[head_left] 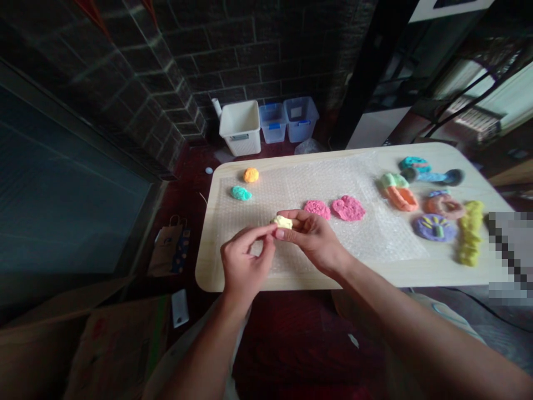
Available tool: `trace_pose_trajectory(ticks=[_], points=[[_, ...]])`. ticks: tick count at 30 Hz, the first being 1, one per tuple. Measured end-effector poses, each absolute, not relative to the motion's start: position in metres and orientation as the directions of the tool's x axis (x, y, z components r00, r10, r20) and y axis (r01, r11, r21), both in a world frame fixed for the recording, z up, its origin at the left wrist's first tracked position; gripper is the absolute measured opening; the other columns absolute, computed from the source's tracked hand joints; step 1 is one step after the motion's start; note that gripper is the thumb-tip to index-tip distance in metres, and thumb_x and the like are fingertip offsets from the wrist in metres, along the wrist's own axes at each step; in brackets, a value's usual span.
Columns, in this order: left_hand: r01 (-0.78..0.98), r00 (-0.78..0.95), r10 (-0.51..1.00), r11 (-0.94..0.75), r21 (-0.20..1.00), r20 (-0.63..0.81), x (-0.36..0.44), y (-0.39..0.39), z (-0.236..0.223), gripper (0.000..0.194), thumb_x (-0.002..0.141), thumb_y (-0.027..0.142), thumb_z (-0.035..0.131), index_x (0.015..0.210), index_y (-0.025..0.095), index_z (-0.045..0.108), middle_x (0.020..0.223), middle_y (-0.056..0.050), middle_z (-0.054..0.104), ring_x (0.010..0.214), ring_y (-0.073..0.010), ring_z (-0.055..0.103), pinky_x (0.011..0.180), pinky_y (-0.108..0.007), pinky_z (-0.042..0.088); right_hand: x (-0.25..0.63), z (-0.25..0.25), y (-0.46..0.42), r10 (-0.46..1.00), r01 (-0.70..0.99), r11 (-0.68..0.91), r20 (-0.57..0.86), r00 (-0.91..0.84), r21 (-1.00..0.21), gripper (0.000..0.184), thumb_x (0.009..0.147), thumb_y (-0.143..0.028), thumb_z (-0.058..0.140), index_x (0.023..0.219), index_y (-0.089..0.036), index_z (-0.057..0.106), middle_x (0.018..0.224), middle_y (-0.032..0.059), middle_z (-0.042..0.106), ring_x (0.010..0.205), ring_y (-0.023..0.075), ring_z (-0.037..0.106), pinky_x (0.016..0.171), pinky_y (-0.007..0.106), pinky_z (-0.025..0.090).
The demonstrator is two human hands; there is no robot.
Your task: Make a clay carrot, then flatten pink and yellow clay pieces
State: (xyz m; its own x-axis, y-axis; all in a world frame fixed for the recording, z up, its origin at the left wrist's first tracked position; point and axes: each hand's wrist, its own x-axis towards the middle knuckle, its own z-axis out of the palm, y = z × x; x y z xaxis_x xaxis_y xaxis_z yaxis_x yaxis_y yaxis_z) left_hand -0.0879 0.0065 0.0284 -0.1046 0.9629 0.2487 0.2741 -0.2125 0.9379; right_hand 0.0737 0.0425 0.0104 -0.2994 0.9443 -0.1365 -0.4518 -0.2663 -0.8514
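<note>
A small pale yellow lump of modelling clay (283, 222) is held above the front middle of the table. My right hand (314, 236) pinches it between thumb and fingers from the right. My left hand (247, 258) meets it at the left end, thumb and index fingertip close together against the clay. Just beyond my right hand lie two flat pink clay pieces, one round (317, 209) and one heart-like (348, 208). Farther left are an orange clay ball (251, 175) and a turquoise clay lump (241, 193).
Bubble wrap (287, 180) covers much of the pale table (250, 282). Several shaped clay pieces lie at the right, including a purple disc (434, 228) and a yellow strip (471, 233). A white bin (240, 130) and two clear tubs stand behind. A cardboard box (116, 344) is lower left.
</note>
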Motion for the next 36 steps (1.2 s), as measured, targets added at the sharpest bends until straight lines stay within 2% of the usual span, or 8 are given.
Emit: trace_pose_trajectory(ticks=[3,6,10,13,18,24,32,36], points=[[0.113,-0.137,0.98,-0.131,0.985,0.146,-0.094,0.011,0.028,0.026,0.089,0.026,0.078,0.115,0.022,0.081,0.102,-0.007,0.079,0.091,-0.022,0.074,0.085,-0.033,0.061,0.076,0.013,0.044,0.929,-0.438,-0.278,-0.124,-0.348,-0.855,0.052,0.064,-0.034,0.103,0.104,-0.019,0.074,0.088,0.0028,0.081,0.078,0.0162,0.076,0.081,0.031,0.063],[0.019,-0.04,0.995,-0.085,0.996,0.086,-0.1,0.017,0.024,0.029,0.088,0.032,0.082,0.115,0.021,0.08,0.119,-0.01,0.077,0.102,-0.0221,0.074,0.088,-0.031,0.061,0.078,0.015,0.045,0.921,-0.413,-0.257,-0.091,-0.379,-0.874,0.045,0.064,-0.036,0.103,0.097,-0.017,0.079,0.081,0.003,0.081,0.074,0.0155,0.074,0.076,0.029,0.062],[-0.116,0.09,0.995,0.058,0.992,-0.048,-0.103,0.023,0.017,0.035,0.088,0.036,0.084,0.118,0.019,0.08,0.115,-0.011,0.081,0.107,-0.0239,0.076,0.097,-0.036,0.06,0.081,0.017,0.045,0.955,-0.353,-0.134,-0.026,-0.295,-0.926,0.034,0.066,-0.039,0.101,0.089,-0.02,0.086,0.082,0.0048,0.081,0.07,0.0163,0.071,0.071,0.032,0.061],[-0.104,0.107,0.993,0.055,0.993,-0.044,-0.104,0.024,0.018,0.035,0.086,0.036,0.086,0.114,0.018,0.08,0.113,-0.011,0.082,0.105,-0.0244,0.077,0.097,-0.037,0.061,0.084,0.019,0.045,0.961,-0.291,-0.086,-0.002,-0.276,-0.953,0.034,0.067,-0.04,0.1,0.092,-0.021,0.087,0.089,0.0063,0.082,0.075,0.0185,0.072,0.074,0.035,0.062],[0.009,0.072,0.997,0.017,1.0,-0.017,-0.101,0.021,0.025,0.03,0.091,0.039,0.08,0.11,0.017,0.077,0.108,-0.01,0.081,0.096,-0.0218,0.077,0.091,-0.032,0.06,0.086,0.017,0.045,0.937,-0.312,-0.188,-0.074,-0.342,-0.931,0.038,0.067,-0.037,0.1,0.097,-0.019,0.086,0.09,0.0062,0.083,0.081,0.0187,0.074,0.083,0.035,0.062],[0.149,0.043,0.998,-0.05,0.987,0.044,-0.094,0.015,0.016,0.025,0.097,0.039,0.072,0.108,0.016,0.073,0.1,-0.009,0.078,0.089,-0.0202,0.073,0.079,-0.028,0.056,0.08,0.014,0.044,0.953,-0.294,-0.221,-0.142,-0.267,-0.93,0.034,0.057,-0.026,0.103,0.082,-0.016,0.082,0.073,0.0011,0.077,0.062,0.0115,0.066,0.062,0.024,0.054],[-0.327,0.131,0.984,0.158,0.932,-0.121,-0.091,0.019,0.025,0.022,0.087,0.034,0.084,0.095,0.014,0.078,0.088,-0.007,0.075,0.075,-0.0149,0.067,0.068,-0.025,0.052,0.082,0.022,0.046,0.906,-0.439,-0.345,-0.172,-0.386,-0.83,0.029,0.068,-0.035,0.098,0.081,-0.015,0.083,0.071,0.0036,0.077,0.063,0.0134,0.07,0.062,0.025,0.056],[-0.343,0.128,0.984,0.164,0.925,-0.127,-0.089,0.02,0.027,0.026,0.086,0.033,0.086,0.105,0.017,0.078,0.1,-0.008,0.078,0.086,-0.017,0.072,0.078,-0.027,0.056,0.082,0.019,0.048,0.926,-0.491,-0.33,-0.174,-0.336,-0.806,0.031,0.069,-0.036,0.099,0.084,-0.015,0.082,0.074,0.002,0.077,0.062,0.0104,0.067,0.066,0.024,0.057]])
